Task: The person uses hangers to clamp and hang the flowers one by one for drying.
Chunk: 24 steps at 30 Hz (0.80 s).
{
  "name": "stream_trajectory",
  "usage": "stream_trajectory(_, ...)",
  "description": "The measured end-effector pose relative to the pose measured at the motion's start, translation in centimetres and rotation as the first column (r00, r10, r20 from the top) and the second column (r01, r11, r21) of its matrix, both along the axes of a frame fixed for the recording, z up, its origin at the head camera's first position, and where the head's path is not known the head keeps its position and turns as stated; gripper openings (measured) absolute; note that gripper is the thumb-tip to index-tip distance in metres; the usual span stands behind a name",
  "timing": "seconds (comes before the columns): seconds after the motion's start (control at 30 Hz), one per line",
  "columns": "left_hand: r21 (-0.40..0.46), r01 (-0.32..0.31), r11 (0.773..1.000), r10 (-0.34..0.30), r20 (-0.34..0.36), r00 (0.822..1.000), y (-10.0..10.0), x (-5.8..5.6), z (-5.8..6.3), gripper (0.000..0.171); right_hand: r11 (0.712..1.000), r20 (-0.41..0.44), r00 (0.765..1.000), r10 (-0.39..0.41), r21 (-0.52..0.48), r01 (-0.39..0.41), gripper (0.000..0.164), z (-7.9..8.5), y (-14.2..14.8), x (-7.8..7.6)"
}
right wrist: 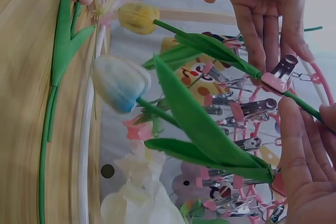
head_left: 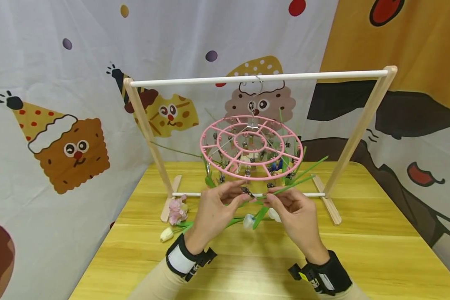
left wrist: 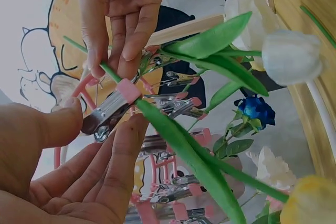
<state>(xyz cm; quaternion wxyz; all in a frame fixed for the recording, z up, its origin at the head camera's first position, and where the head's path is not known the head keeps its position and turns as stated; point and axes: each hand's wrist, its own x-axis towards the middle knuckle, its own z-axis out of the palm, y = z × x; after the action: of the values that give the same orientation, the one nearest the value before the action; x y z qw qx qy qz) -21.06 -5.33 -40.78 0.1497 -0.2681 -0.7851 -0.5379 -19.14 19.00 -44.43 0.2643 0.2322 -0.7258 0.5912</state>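
Observation:
Below the pink round hanging rack [head_left: 252, 179], my left hand [head_left: 217, 208] holds a small metal clip [head_left: 247, 191] with pink tips between thumb and fingers. The clip [left wrist: 107, 109] sits across the green stem of a yellow tulip [left wrist: 310, 203], its tips on the stem. My right hand [head_left: 296, 212] pinches that stem beside the clip. In the right wrist view the yellow tulip [right wrist: 139, 18] points away from the hands, its leaf along the stem. A white-blue tulip [right wrist: 122, 82] hangs from another clip close by.
A wooden stand with a white top bar [head_left: 195, 81] carries the rack. Several clips hold other flowers, among them a blue rose [left wrist: 256, 109]. A pink flower [head_left: 178, 210] and a white tulip [head_left: 166, 234] appear at the left of the wooden table [head_left: 225, 271]. A patterned cloth [head_left: 97, 33] hangs behind.

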Motion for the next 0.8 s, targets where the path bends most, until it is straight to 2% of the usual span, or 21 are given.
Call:
stream_trajectory(0.17, -0.01, -0.006, 1.0, 0.006, -0.02, 1.0, -0.4, 0.2, -0.4, 0.038, 1.0, -0.001, 1.0, -0.019, -0.01, 0.019, 0.021, 0.0, 0.5, -0.2)
stream_trajectory(0.4, -0.095, -0.047, 0.994, 0.037, -0.099, 0.994, -1.2, 0.3, -1.2, 0.019, 0.998, 0.0, 0.999, -0.046, -0.03, 0.046, 0.018, 0.3, 1.5, -0.7)
stream_trajectory(0.6, -0.187, -0.076, 0.979, 0.058, -0.099, 0.993, -2.1, 0.5, -2.2, 0.011, 0.997, 0.006, 0.998, -0.059, -0.041, 0.059, 0.017, 0.5, 1.9, -0.8)
stream_trajectory(0.8, -0.247, -0.075, 0.966, 0.066, -0.047, 0.997, -3.0, 0.6, -3.7, 0.006, 0.998, -0.004, 0.999, -0.045, -0.047, 0.044, 0.018, 0.2, 2.4, -1.0)
